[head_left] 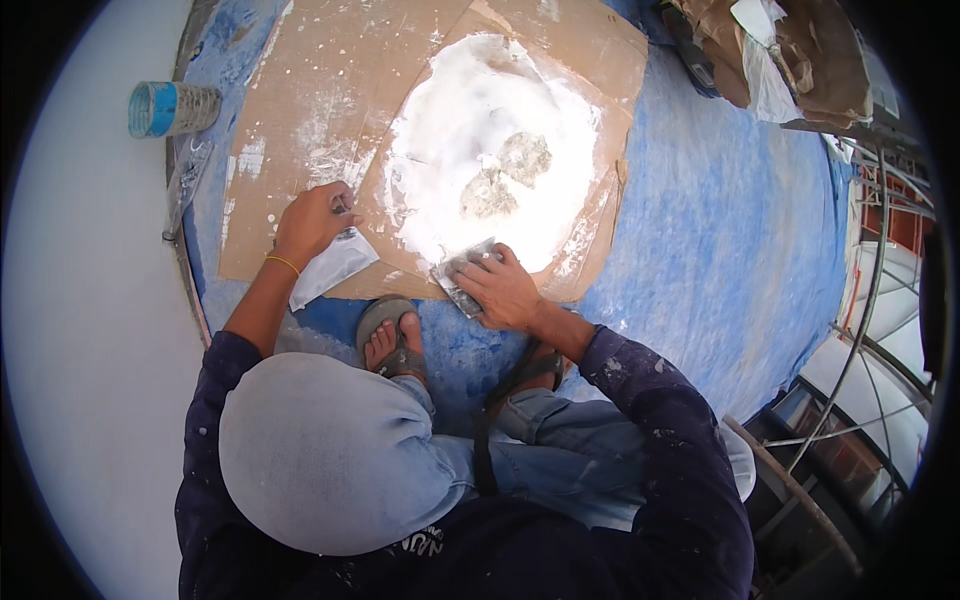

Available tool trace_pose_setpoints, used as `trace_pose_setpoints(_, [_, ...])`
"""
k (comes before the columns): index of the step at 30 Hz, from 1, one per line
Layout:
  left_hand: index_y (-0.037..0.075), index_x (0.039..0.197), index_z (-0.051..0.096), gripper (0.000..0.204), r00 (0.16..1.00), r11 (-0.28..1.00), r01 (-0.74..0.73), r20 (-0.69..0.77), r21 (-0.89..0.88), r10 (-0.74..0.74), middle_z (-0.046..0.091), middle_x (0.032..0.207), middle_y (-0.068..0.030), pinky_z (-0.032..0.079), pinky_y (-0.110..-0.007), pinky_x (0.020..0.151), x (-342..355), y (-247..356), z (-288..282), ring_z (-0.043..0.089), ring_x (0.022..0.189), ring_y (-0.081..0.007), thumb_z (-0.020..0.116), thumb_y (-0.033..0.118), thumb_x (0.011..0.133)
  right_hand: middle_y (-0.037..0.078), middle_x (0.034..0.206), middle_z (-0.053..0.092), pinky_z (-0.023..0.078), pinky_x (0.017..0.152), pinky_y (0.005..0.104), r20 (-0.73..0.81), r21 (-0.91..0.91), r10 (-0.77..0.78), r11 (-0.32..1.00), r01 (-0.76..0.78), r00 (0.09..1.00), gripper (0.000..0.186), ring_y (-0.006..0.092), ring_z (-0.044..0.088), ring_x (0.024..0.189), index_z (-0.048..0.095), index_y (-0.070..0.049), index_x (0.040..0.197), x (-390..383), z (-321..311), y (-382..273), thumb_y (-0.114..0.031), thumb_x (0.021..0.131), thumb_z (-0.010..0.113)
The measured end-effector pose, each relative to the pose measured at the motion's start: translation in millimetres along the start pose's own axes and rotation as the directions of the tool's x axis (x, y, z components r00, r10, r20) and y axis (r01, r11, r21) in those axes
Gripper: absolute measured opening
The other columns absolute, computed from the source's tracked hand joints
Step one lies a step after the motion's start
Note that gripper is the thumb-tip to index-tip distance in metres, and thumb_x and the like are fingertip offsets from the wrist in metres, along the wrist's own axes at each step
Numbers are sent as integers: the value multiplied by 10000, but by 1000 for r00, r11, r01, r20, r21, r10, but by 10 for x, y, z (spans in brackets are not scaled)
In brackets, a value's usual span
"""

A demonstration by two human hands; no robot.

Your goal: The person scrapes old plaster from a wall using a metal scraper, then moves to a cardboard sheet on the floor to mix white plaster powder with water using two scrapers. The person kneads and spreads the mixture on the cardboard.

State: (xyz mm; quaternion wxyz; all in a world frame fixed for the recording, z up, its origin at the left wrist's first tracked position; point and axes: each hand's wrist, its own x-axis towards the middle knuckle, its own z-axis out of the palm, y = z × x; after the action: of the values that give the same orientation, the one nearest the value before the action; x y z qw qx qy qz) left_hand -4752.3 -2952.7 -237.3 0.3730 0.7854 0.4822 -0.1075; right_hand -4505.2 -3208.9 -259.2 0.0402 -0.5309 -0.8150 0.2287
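Note:
My left hand [316, 220] pinches the top of a white plastic packet [332, 264] at the edge of the cardboard, with something small and dark among its fingers. My right hand [500, 285] grips a grey, powder-marked flat metal scraper [455, 268] at the front of a white powder heap [490, 120]. Two beige-grey lumps [525, 157] sit in the powder. The heap lies on brown cardboard sheets [290, 100] marked with white smears. My sandalled feet [385, 340] stand just below the cardboard.
A blue tarp [700, 250] lies under the cardboard. A pale wall [80, 330] runs along the left, beside a cut plastic bottle [175, 108]. Crumpled brown paper [820, 55] lies at the upper right. Metal scaffold bars [850, 350] line the right side.

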Motion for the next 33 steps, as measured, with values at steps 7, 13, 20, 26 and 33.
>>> trace_pose_setpoints(7, [47,940,648,335,999,997,-47,-26,-57,46,627,768,-107,483,-373,692,-53,-9,32,622,723,-271,827,237,729,43,1173,584,357,1042,522,-151,73,80,995,-70,985,637,241,547,1134,592,-100,1245,367,-159,-218,-270,650,747])
trace_pose_setpoints(13, [46,938,659,322,1000,999,-12,-4,-43,12,640,784,-109,484,-373,692,-2,-29,76,627,728,-267,826,231,735,53,1256,581,366,1025,505,115,18,73,997,-76,991,632,253,531,1169,589,-94,1240,254,-83,-212,-277,655,741])
trace_pose_setpoints(20, [51,933,674,305,999,996,-33,-40,-79,29,645,769,-112,486,-367,691,8,-61,58,629,720,-264,828,222,733,60,1268,579,367,1023,512,-78,49,119,992,-115,990,645,260,529,1182,577,-96,1263,311,-28,-271,-272,664,738])
trace_pose_setpoints(26, [61,940,680,301,998,996,-28,-50,-83,24,647,781,-113,488,-365,694,-36,-22,53,631,727,-257,823,235,740,68,1271,578,367,1015,510,-86,50,240,970,-237,967,673,262,527,1204,555,-89,1301,532,-117,-380,-271,680,739])
trace_pose_setpoints(33, [64,950,685,321,996,995,-46,-77,-88,39,667,800,-114,499,-372,700,-134,-128,4,654,746,-263,830,253,736,90,1263,573,367,1011,505,-215,70,242,970,-232,946,697,272,527,1203,552,-73,1294,623,24,-509,-254,653,757])
